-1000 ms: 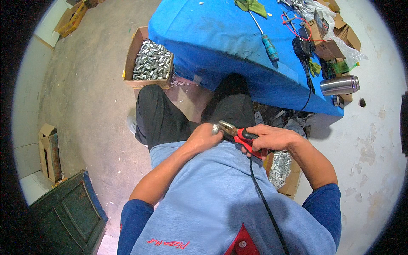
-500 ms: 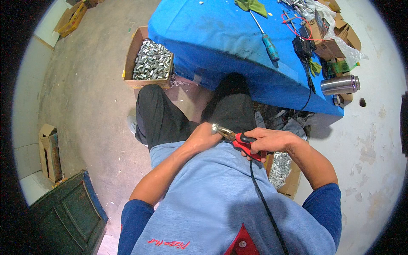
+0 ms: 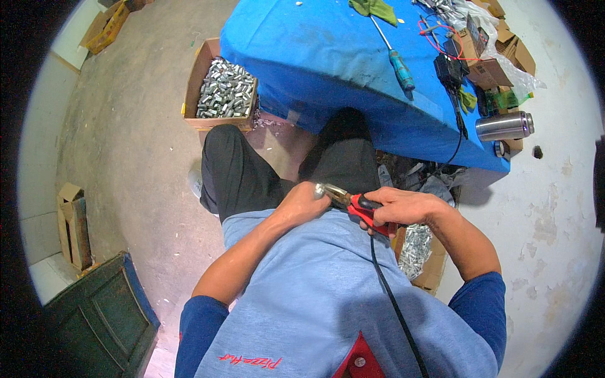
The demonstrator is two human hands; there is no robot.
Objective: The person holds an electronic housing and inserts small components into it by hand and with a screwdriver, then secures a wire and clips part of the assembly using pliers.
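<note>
In front of my lap, my right hand [image 3: 403, 208] is wrapped round the red and black handles of a pair of pliers [image 3: 371, 215]. The plier jaws point left and meet a small shiny metal part [image 3: 319, 191]. My left hand [image 3: 302, 203] is closed round that part, with its end showing beyond the fingers. How the jaws grip it is too small to make out. A black cord [image 3: 394, 296] runs down over my light blue shirt.
A cardboard box [image 3: 189, 101] full of small silvery metal pieces stands on the floor ahead. Across the blue-covered table [image 3: 302, 57] lie a teal-handled screwdriver [image 3: 401, 70], a green cloth [image 3: 375, 9] and cables. A steel flask [image 3: 504, 126] is at its right edge. More silvery pieces [image 3: 416, 249] are beside me at right.
The pliers have shifted very slightly to the right and turned a little at the metal part. My left hand is nearly still.
</note>
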